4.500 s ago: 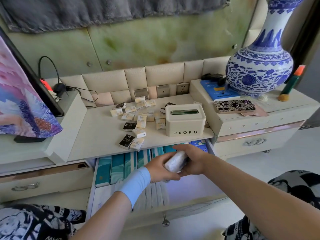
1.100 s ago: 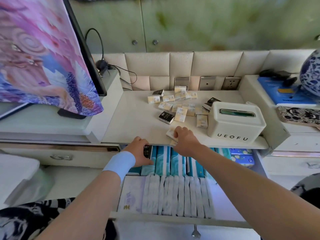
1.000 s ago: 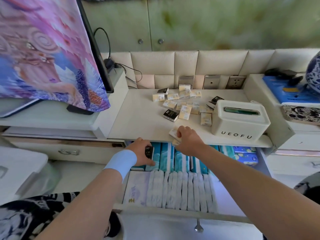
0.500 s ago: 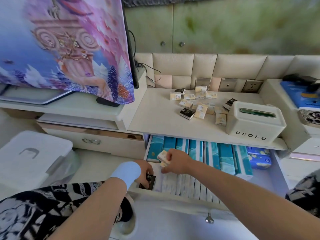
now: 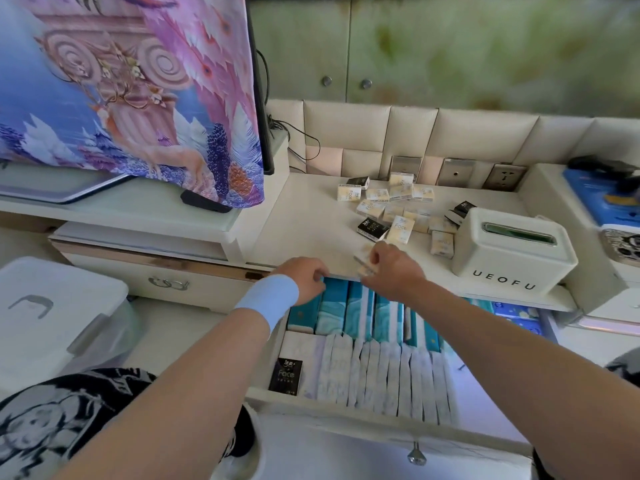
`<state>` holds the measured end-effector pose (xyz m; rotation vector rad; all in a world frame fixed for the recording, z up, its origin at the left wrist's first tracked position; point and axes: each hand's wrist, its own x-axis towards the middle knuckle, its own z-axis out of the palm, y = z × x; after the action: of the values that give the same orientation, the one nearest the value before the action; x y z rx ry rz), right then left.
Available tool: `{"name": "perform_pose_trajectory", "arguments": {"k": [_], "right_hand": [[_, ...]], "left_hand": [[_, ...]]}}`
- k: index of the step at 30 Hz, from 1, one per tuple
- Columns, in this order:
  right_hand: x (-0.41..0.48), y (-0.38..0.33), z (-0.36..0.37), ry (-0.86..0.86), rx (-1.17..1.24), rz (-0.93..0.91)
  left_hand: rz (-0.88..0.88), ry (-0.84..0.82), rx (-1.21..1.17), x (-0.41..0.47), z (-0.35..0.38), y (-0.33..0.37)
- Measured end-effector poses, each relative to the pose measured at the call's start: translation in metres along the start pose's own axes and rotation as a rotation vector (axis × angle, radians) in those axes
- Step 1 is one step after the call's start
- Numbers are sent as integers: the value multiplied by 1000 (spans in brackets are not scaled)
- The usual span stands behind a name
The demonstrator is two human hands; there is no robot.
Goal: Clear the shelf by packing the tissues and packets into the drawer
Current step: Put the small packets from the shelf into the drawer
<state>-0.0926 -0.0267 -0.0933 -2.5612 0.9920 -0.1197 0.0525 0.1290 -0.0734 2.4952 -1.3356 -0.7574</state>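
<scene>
Head view: one black packet [image 5: 286, 375] in drawer [image 5: 332, 405] — eight white tissue packs [image 5: 384, 379].

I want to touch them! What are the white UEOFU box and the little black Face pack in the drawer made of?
The UEOFU box looks like hard plastic with a smooth, matte cream finish: rounded moulded corners and a neat slot on top. The black Face pack seems to be soft tissues in thin, slightly shiny plastic film, though a paper wrapper can't be ruled out.
</scene>
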Motion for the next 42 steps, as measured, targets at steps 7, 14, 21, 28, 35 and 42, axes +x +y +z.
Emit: {"name": "perform_pose_trajectory", "arguments": {"k": [7,14,21,28,35,42], "right_hand": [[29,30,-9,-51,309,106],[62,0,-5,-122,637,-42],[113,24,-6,-68,-299,17],[102,-1,20,-49,-318,-71],[38,-66,42,-431,-3,-73],[-23,-84,68,-828,100,144]], "left_hand": [[65,62,-180,57,3,46],[-131,201,-713,98,-5,55],[-130,137,-635,100,-9,12],[-130,-2,-667,75,-2,-16],[-213,11,-508,39,-1,-41],[-238,-197,-289,-2,29,-66]]}}
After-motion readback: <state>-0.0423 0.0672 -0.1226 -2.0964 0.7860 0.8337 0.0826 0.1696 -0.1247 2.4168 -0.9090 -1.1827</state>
